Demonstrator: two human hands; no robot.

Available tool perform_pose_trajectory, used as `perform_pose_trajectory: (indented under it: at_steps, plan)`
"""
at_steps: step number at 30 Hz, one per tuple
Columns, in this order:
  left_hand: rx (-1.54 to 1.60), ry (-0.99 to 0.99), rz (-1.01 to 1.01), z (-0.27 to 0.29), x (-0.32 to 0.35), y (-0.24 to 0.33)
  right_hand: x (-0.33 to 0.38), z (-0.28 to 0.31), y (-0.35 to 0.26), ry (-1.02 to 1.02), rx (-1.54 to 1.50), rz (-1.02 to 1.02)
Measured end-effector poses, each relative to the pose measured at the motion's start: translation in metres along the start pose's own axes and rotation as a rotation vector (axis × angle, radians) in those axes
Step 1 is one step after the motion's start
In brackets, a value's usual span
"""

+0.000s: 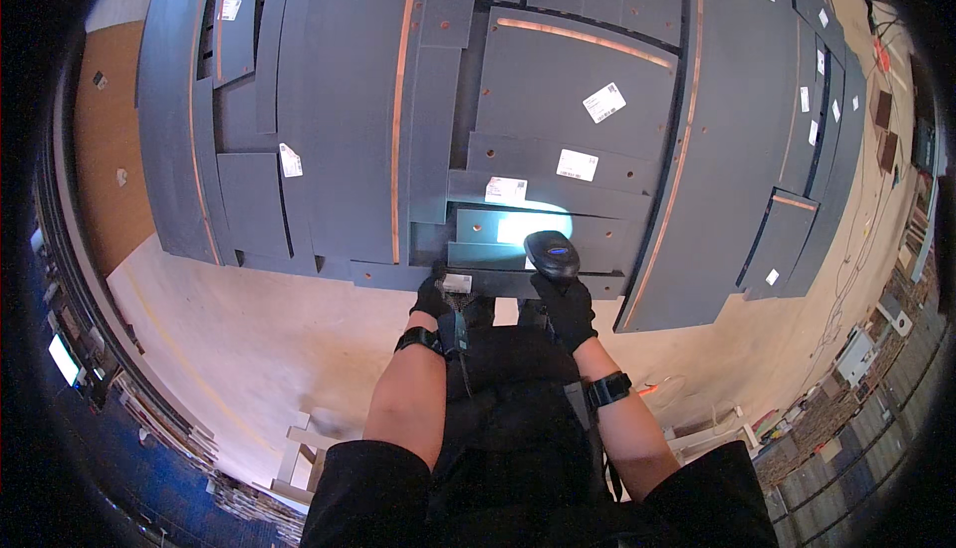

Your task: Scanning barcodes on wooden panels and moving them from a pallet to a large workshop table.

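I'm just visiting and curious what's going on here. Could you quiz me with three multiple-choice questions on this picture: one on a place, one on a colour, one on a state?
1. Where does the scanner's patch of light fall?
A. on a dark panel near the stack's front edge
B. on the floor
C. on the person's sleeve

2. What colour are the stacked panels?
A. white
B. dark grey
C. red

3. What is the right hand doing?
A. hanging empty
B. gripping a handheld scanner
C. resting flat on a panel

Answers:
1. A, the glow lies on a panel just past the scanner.
2. B, all are dark grey, some with bare wood edges.
3. B, the gloved fingers wrap the scanner's handle.
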State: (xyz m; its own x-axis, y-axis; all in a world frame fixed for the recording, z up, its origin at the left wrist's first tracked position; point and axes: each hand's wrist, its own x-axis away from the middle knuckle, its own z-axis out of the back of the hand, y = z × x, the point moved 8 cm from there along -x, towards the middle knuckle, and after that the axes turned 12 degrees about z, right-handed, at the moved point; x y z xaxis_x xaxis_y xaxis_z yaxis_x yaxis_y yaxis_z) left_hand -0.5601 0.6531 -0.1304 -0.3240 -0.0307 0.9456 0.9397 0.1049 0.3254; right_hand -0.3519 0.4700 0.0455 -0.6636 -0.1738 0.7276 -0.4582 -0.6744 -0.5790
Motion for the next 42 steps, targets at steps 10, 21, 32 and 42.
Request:
perform_pose_trajectory:
  at_steps: [10,21,32,42]
  plan:
    - [1.0,-0.18,0.491,-0.021,-0.001,-0.018,-0.005,0.002,-0.029,0.063,-0.118,0.086]
    - [1.002,-0.245,0.511,-0.052,-0.017,-0.021,-0.035,0.015,-0.046,0.113,-0.143,-0.027]
    - [0.255,-0.088,0.024,0.032,-0.029,-0.082,-0.031,-0.015,-0.079,0.023,-0.206,0.015]
    - [0.465,-0.157,0.238,0.003,-0.027,-0.061,-0.034,-0.008,-0.067,0.052,-0.173,-0.022]
